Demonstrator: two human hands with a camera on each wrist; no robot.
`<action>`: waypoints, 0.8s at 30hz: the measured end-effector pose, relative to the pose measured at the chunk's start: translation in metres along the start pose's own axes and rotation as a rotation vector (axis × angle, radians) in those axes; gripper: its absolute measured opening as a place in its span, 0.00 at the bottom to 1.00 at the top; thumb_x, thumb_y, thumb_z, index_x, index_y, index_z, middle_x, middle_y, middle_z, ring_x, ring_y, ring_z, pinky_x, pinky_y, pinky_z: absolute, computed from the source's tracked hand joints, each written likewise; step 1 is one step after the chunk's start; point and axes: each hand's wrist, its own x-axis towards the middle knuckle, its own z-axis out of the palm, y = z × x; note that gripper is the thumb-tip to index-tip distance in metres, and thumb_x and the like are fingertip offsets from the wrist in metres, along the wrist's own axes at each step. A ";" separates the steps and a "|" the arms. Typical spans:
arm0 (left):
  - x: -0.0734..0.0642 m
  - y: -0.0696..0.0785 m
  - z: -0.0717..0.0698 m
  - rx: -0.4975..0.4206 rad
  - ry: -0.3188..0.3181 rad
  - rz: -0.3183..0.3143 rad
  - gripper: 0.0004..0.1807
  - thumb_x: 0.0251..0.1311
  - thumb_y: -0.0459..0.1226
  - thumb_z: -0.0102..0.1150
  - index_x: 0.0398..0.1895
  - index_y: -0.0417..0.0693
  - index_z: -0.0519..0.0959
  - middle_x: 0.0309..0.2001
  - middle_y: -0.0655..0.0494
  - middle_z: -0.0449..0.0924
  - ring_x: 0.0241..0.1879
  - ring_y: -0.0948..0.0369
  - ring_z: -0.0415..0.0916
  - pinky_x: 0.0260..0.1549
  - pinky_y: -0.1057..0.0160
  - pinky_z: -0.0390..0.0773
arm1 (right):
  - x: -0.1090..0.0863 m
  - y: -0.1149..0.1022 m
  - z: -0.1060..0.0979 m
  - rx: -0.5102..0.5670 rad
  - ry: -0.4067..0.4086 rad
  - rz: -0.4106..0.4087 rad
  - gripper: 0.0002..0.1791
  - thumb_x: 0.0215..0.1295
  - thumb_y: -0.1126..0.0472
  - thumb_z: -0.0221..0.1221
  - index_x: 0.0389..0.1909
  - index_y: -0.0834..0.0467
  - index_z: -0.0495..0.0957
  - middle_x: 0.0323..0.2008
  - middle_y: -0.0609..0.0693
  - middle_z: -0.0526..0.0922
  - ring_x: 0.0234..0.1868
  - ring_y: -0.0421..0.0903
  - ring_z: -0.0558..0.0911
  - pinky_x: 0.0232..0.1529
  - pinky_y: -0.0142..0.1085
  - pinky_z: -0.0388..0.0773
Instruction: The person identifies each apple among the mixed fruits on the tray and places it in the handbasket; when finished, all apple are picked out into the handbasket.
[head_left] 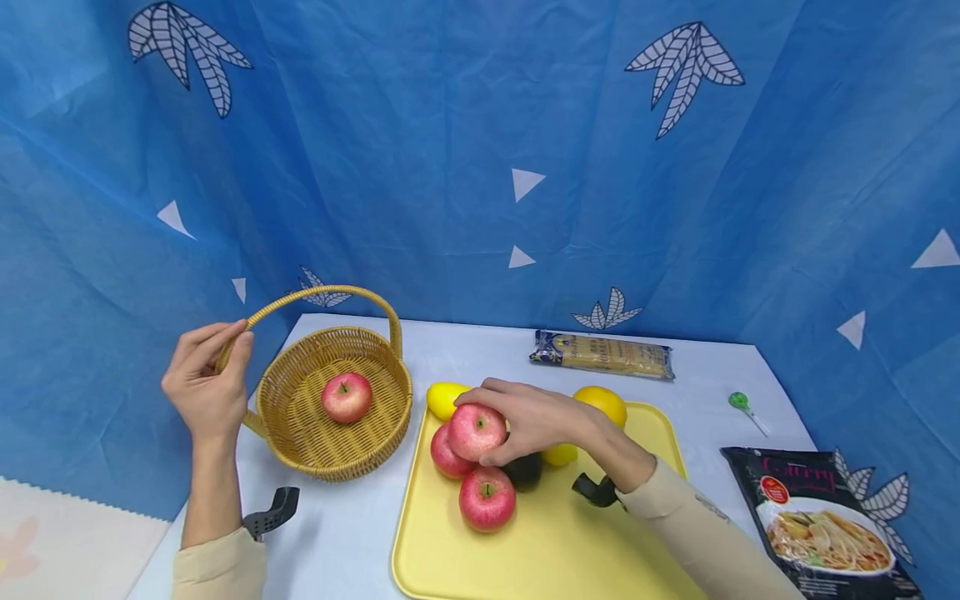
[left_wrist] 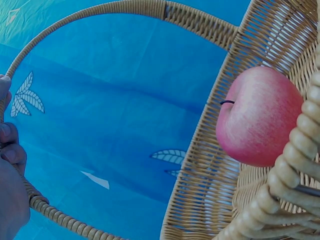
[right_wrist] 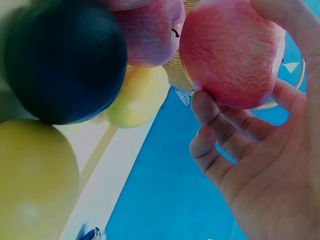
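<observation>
My left hand (head_left: 208, 379) grips the arched handle (head_left: 330, 290) of a round wicker basket (head_left: 281, 392) on the left of the table. One red apple (head_left: 347, 397) lies inside the basket, also large in the left wrist view. My right hand (head_left: 536, 417) holds another red apple (head_left: 477, 432) over the yellow tray (head_left: 600, 533), its thumb and fingers around the fruit. Below and beside that hand are two more red apples, one partly covered (head_left: 448, 454) and one in front (head_left: 487, 500). A dark round fruit (right_wrist: 67, 62) sits partly hidden beneath the right hand.
On the tray are also a yellow lemon (head_left: 446, 400), an orange-yellow fruit (head_left: 602, 404) and another yellow fruit (head_left: 561, 454). A noodle pack (head_left: 603, 354) lies at the back, a green lollipop (head_left: 739, 401) and a black curry packet (head_left: 821, 517) at the right. Blue cloth hangs behind.
</observation>
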 end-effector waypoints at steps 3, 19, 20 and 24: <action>0.000 0.000 0.000 0.006 0.000 0.002 0.08 0.56 0.21 0.68 0.39 0.25 0.85 0.40 0.52 0.83 0.37 0.66 0.78 0.32 0.79 0.76 | 0.004 -0.001 0.000 0.004 -0.002 -0.007 0.40 0.54 0.34 0.67 0.68 0.32 0.66 0.52 0.37 0.73 0.47 0.34 0.77 0.46 0.32 0.80; 0.000 0.001 0.001 -0.014 0.004 0.001 0.08 0.55 0.21 0.67 0.39 0.24 0.85 0.40 0.51 0.83 0.36 0.66 0.79 0.32 0.79 0.76 | 0.023 -0.010 -0.001 -0.007 0.008 -0.043 0.40 0.54 0.34 0.67 0.68 0.33 0.66 0.53 0.37 0.73 0.49 0.34 0.76 0.48 0.32 0.80; 0.000 0.001 0.000 -0.012 0.003 0.000 0.08 0.55 0.21 0.67 0.39 0.24 0.85 0.40 0.51 0.83 0.36 0.66 0.79 0.33 0.79 0.76 | 0.024 -0.010 -0.001 -0.005 0.008 -0.043 0.40 0.54 0.33 0.67 0.68 0.32 0.66 0.53 0.37 0.73 0.49 0.34 0.76 0.48 0.32 0.80; 0.000 0.000 0.000 -0.004 0.003 -0.006 0.08 0.56 0.21 0.67 0.39 0.25 0.85 0.40 0.52 0.83 0.35 0.67 0.79 0.32 0.79 0.76 | 0.029 -0.013 -0.002 0.000 0.012 -0.042 0.40 0.53 0.32 0.67 0.68 0.30 0.66 0.53 0.36 0.72 0.49 0.33 0.76 0.48 0.32 0.80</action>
